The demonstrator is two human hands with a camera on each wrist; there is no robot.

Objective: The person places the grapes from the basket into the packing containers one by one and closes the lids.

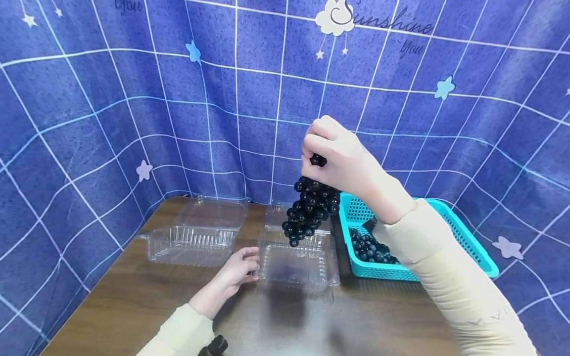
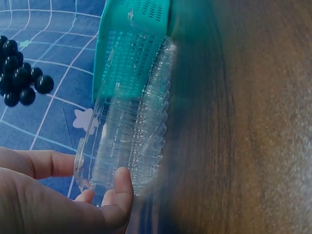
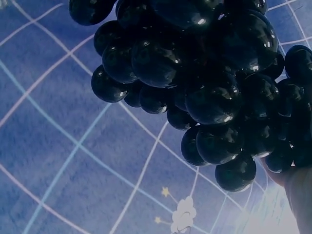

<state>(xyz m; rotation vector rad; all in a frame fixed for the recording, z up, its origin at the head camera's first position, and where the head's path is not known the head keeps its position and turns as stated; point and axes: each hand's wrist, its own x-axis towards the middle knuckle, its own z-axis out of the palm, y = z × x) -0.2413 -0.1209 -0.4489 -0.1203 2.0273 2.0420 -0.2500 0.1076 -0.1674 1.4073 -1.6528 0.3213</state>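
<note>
Holding a bunch of black grapes above the transparent clamshell, my right hand is clenching its fingers around the bunch's top. My left hand is touching the clamshell's left side, its fingers loosely spread. A second clamshell is sitting left of that clamshell, a turquoise basket holding more grapes to its right. I'm judging the bunch light, loosely swinging, its smooth berries slippery and perhaps bruising easily; gripping by the top is probably suiting it best.
</note>
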